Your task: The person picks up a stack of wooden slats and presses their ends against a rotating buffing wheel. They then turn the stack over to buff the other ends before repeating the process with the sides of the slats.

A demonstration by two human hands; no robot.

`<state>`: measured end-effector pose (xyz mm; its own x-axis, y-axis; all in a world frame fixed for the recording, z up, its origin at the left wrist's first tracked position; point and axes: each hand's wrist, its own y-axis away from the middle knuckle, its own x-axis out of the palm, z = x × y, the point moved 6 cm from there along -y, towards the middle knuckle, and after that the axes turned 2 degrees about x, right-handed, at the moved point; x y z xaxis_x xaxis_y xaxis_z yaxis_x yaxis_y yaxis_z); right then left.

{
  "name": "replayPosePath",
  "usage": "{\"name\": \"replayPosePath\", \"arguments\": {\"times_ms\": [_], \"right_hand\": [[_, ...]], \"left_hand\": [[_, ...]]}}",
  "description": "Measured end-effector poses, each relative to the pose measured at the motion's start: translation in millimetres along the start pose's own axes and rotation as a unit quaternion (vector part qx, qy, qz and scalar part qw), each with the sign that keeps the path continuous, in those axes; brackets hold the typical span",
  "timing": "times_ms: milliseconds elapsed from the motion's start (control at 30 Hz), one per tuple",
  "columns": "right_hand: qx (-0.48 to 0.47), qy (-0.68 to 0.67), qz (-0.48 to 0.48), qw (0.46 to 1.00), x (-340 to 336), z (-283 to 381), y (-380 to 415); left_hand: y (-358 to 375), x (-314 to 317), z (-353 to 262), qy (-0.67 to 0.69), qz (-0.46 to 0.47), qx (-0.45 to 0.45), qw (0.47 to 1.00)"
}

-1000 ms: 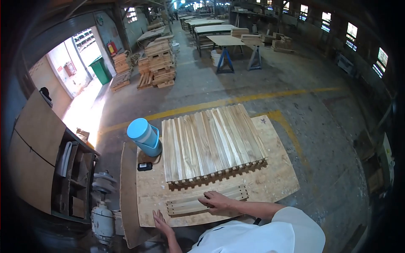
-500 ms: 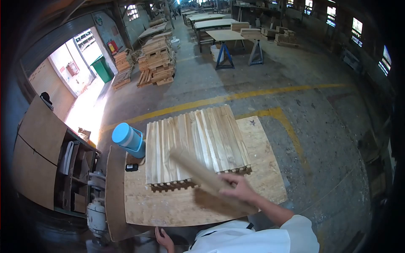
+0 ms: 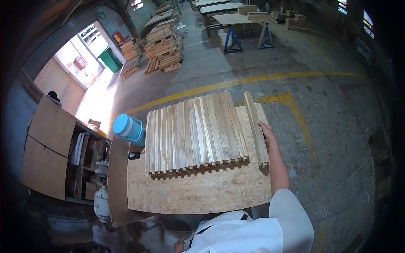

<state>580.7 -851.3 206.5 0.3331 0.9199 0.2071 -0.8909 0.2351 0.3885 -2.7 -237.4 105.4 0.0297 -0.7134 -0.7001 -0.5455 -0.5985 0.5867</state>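
At the right side of the board-topped bench, my right hand is wrapped round the edge of a long wooden strip. This strip stands alongside a row of similar wooden strips, with a gap between. The row's strips lie side by side, their notched near ends facing me. Low at the bottom edge, my left hand hangs by my body, its fingers curled and small in view; nothing shows in it. The bench top shows bare wood in front of the row.
A blue water jug and a small black object stand left of the row. A grey machine and a cabinet are at the left. Stacked wood and a trestle table stand farther off.
My right hand has carried the wooden strip from across the front of the row to the bench's right side, turning it lengthwise. My left hand has dropped lower. The view has tilted down.
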Motion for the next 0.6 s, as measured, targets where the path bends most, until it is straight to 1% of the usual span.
{"name": "replayPosePath", "arguments": {"times_ms": [133,200,233,333,367,400,433,500,533,600], "right_hand": [[0.021,0.031,0.004,0.999,32,-12,-28],[-0.014,0.063,0.027,0.998,53,-9,-34],[-0.010,0.055,0.045,0.997,59,-9,-36],[0.000,0.051,0.025,0.998,66,-7,-41],[0.000,0.055,0.027,0.998,66,-7,-44],[0.025,0.065,0.032,0.997,64,-11,-49],[0.050,0.075,0.038,0.995,65,-12,-50],[0.054,0.073,0.038,0.995,65,-8,-47],[0.058,0.068,0.038,0.995,66,-7,-45],[0.066,0.069,0.042,0.995,65,-8,-49]], "left_hand": [[12,3,14,0.036,0.014,-0.032,0.999],[16,5,17,0.054,0.024,-0.044,0.997],[19,4,22,0.061,0.030,-0.052,0.996],[28,10,17,0.081,0.044,-0.065,0.994],[32,13,10,0.100,0.039,-0.065,0.992],[37,16,3,0.120,0.035,-0.065,0.990],[35,21,9,0.124,0.036,-0.068,0.989],[30,30,9,0.088,0.059,-0.031,0.994],[33,35,11,0.094,0.059,-0.034,0.993],[43,37,11,0.128,0.019,-0.029,0.991]]}}
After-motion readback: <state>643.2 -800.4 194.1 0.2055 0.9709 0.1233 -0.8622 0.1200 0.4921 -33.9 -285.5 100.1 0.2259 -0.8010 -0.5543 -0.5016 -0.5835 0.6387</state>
